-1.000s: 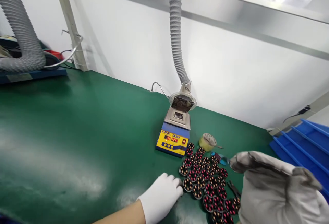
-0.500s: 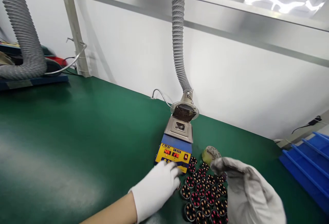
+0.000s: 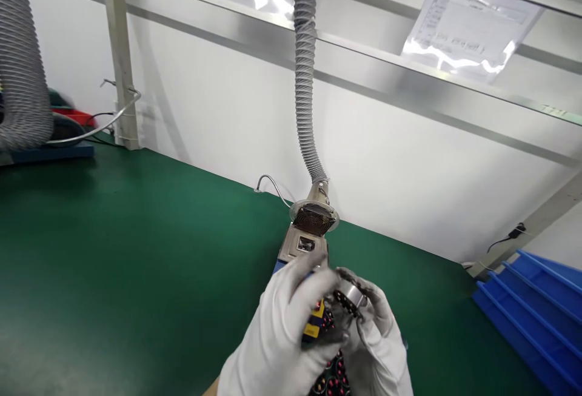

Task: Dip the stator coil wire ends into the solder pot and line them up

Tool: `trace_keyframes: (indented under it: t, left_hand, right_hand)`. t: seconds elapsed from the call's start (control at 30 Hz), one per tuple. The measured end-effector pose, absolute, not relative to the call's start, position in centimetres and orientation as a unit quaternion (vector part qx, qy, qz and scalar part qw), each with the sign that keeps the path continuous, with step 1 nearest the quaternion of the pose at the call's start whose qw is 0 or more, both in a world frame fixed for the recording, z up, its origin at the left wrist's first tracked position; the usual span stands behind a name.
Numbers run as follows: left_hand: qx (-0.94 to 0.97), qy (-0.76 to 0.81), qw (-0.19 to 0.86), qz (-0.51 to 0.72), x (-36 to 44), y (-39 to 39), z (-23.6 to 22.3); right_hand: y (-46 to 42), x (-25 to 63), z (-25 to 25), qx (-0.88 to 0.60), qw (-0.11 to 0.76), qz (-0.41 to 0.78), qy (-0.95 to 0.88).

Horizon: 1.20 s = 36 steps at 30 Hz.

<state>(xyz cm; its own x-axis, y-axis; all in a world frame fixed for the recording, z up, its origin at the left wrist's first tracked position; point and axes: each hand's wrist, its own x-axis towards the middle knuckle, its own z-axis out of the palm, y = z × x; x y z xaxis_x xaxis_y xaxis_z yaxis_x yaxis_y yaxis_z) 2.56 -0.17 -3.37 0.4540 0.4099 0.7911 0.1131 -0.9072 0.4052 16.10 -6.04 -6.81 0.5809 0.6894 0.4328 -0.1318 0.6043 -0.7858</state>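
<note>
Both my hands wear white gloves and are raised together in front of the solder pot [image 3: 304, 243]. My right hand [image 3: 379, 341] grips a small round motor stator [image 3: 349, 293] with a silver rim and dark windings. My left hand [image 3: 284, 329] curls beside it, fingers bent toward the stator and touching it. Under the hands, a few of the red-and-copper stators [image 3: 331, 381] laid on the green mat [image 3: 136, 262] peek out at the bottom edge. The yellow front panel [image 3: 314, 322] of the solder pot is mostly hidden behind my left hand.
A grey ribbed fume hose [image 3: 305, 80] drops to a round fan inlet [image 3: 314, 217] over the pot. Blue plastic bins [image 3: 531, 305] stand at the right. Another thick hose [image 3: 22, 62] and dark gear sit far left. A white wall with laminated sheets [image 3: 464, 26] runs behind.
Both hands rose off the mat and came together; the right hand now holds a stator it did not visibly hold before. The camera tilted up, hiding most of the stators.
</note>
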Motion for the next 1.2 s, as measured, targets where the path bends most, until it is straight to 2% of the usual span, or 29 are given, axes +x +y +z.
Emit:
trace_keyframes:
  t: [0.13,0.27,0.47,0.53,0.63,0.73,0.87,0.93,1.1,1.2]
  left_hand:
    - [0.857,0.108,0.298,0.407,1.9,0.6,-3.1]
    - [0.822,0.062,0.366,0.432,2.1,1.0,-2.7]
    - [0.845,0.048,0.262,0.464,2.3,0.4,-2.6]
    - [0.849,0.044,0.240,0.469,2.3,0.1,-2.7]
    - [0.846,0.036,0.249,0.470,2.4,0.1,-2.9]
    - [0.833,0.046,0.285,0.472,2.3,0.3,-3.3]
    - [0.819,0.038,0.323,0.473,2.2,0.6,-3.6]
    - [0.819,0.032,0.325,0.472,2.3,0.5,-3.5]
    - [0.817,0.030,0.292,0.497,2.6,0.1,-3.1]
    - [0.812,0.029,0.282,0.510,2.6,0.3,-3.0]
  right_hand:
    - [-6.9,16.6,-6.8,-0.399,0.769,0.251,-0.432]
    - [-7.5,15.4,-5.6,-0.425,0.768,0.266,-0.398]
    - [-6.8,14.8,-4.6,-0.390,0.802,0.211,-0.400]
    - [-6.7,15.1,-4.4,-0.355,0.821,0.262,-0.363]
    - [-7.1,15.8,-4.2,-0.310,0.829,0.372,-0.281]
    - [-7.7,16.5,-4.3,-0.348,0.830,0.317,-0.300]
    - [-7.6,16.4,-4.8,-0.457,0.772,0.219,-0.383]
    - [-7.4,16.1,-4.8,-0.445,0.773,0.198,-0.407]
    - [-7.9,16.2,-3.8,-0.330,0.853,0.284,-0.288]
    - [-8.0,16.9,-4.2,-0.343,0.846,0.299,-0.279]
